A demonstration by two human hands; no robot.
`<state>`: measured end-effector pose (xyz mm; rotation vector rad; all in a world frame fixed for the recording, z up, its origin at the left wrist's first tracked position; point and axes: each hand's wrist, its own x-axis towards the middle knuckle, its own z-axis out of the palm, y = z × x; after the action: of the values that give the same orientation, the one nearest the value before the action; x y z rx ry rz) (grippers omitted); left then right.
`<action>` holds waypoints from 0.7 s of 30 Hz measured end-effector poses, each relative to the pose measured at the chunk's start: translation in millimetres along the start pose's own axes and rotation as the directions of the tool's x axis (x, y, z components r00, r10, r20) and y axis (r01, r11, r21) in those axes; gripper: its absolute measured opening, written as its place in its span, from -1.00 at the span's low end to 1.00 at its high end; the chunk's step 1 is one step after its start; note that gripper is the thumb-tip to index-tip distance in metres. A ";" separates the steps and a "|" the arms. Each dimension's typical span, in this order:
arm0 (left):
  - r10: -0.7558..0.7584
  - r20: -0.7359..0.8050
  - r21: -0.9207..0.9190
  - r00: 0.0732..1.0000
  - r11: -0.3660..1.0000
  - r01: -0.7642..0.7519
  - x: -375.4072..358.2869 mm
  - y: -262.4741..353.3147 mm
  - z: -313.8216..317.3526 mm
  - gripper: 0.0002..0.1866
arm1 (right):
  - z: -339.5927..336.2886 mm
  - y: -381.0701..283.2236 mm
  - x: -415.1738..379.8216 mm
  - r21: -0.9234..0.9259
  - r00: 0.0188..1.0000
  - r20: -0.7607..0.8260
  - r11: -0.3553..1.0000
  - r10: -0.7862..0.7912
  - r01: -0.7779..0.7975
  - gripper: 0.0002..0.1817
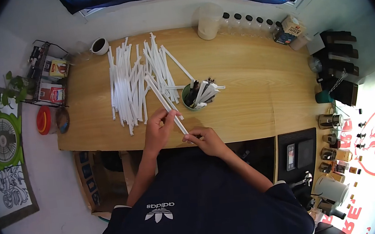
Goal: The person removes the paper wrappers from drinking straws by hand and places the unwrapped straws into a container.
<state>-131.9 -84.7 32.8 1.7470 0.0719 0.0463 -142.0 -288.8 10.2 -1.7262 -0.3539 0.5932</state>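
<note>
My left hand is closed around a white paper-wrapped straw, which slants from the pile down toward my body. At its near end, my right hand pinches the same straw between thumb and fingers. A loose pile of white wrapped straws lies on the wooden table just beyond my left hand. To the right of the pile stands a green cup, filled with more white-wrapped straws and some black pieces.
A white mug with dark contents stands at the back left, near a black wire rack. Along the back are a translucent pitcher, several black-capped bottles and a juice carton. A digital scale sits at right.
</note>
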 end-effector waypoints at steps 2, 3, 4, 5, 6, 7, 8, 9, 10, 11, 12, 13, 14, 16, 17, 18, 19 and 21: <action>0.031 -0.038 0.005 0.999 1.000 -0.031 3.7 7.9 0.5 -0.75 | -6.4 10.4 -9.7 -0.012 1.000 0.017 1.000 -0.001 0.002 -0.74; 0.064 -0.072 0.006 0.995 0.998 -0.064 6.9 14.8 0.7 -0.75 | -8.8 12.9 -13.8 -0.015 1.000 0.018 1.000 0.000 0.000 -0.74; 0.097 -0.106 0.005 0.990 0.995 -0.097 9.8 19.2 2.1 -0.74 | -11.9 14.8 -18.1 -0.028 1.000 0.022 1.000 0.003 -0.002 -0.74; 0.096 -0.110 0.000 0.989 0.995 -0.097 12.8 21.0 3.9 -0.74 | -15.4 16.6 -22.2 -0.042 1.000 0.027 0.999 0.005 -0.004 -0.75; 0.094 -0.142 -0.020 0.985 0.995 -0.098 16.2 22.3 5.0 -0.73 | -18.6 18.1 -26.2 -0.056 0.999 0.032 0.998 0.006 -0.005 -0.76; 0.092 -0.174 -0.038 0.980 0.994 -0.100 18.8 24.1 5.1 -0.73 | -21.4 19.5 -30.0 -0.060 0.999 0.034 0.998 0.006 -0.004 -0.76; 0.090 -0.206 -0.055 0.974 0.993 -0.103 19.2 27.2 4.7 -0.72 | -23.7 20.6 -33.6 -0.053 1.000 0.032 0.999 -0.002 0.004 -0.76; 0.091 -0.209 -0.054 0.974 0.993 -0.105 18.0 30.7 4.0 -0.72 | -25.9 21.2 -36.7 -0.045 1.000 0.029 0.999 -0.011 0.012 -0.77; 0.084 -0.239 -0.080 0.967 0.991 -0.105 17.7 35.0 2.8 -0.73 | -27.9 21.5 -38.7 -0.036 0.999 0.023 0.999 -0.022 0.023 -0.78; 0.076 -0.268 -0.107 0.961 0.988 -0.108 18.0 39.7 2.3 -0.73 | -30.3 21.1 -40.3 -0.038 0.999 0.021 0.999 -0.027 0.027 -0.78; 0.068 -0.294 -0.135 0.954 0.985 -0.112 18.8 41.9 2.2 -0.74 | -33.0 20.1 -42.0 -0.048 1.000 -0.001 0.998 -0.027 0.027 -0.79; 0.072 -0.290 -0.135 0.954 0.984 -0.115 19.3 39.9 0.9 -0.74 | -34.7 19.2 -44.1 -0.057 0.999 -0.023 0.998 -0.026 0.024 -0.80; 0.045 -0.302 -0.175 0.952 0.979 -0.102 18.2 34.6 -1.0 -0.74 | -35.4 19.5 -47.6 -0.064 0.999 -0.044 0.998 -0.022 0.019 -0.81; -0.010 -0.323 -0.253 0.946 0.964 -0.076 15.1 25.1 -3.9 -0.75 | -34.9 26.6 -54.6 0.029 0.989 -0.143 0.999 0.039 -0.036 -0.80; -0.006 -0.323 -0.252 0.946 0.964 -0.080 14.4 24.4 -3.3 -0.75 | -36.2 27.9 -55.6 0.123 0.967 -0.234 0.990 0.103 -0.076 -0.79; -0.023 -0.345 -0.328 0.938 0.939 -0.098 12.6 24.4 -2.4 -0.75 | -38.5 28.7 -55.8 0.219 0.934 -0.314 0.970 0.173 -0.106 -0.78; -0.045 -0.365 -0.402 0.930 0.909 -0.114 9.0 24.1 -1.3 -0.76 | -41.3 29.9 -57.0 0.221 0.934 -0.313 0.970 0.171 -0.103 -0.78; -0.073 -0.381 -0.471 0.922 0.873 -0.125 -2.3 19.0 1.4 -0.76 | -48.0 33.2 -62.8 0.373 0.880 -0.447 0.928 0.163 0.018 -0.77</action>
<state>-133.6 -89.6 51.3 1.2065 0.3026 0.4023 -169.3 -369.1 -2.1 -1.4604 0.1667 0.2509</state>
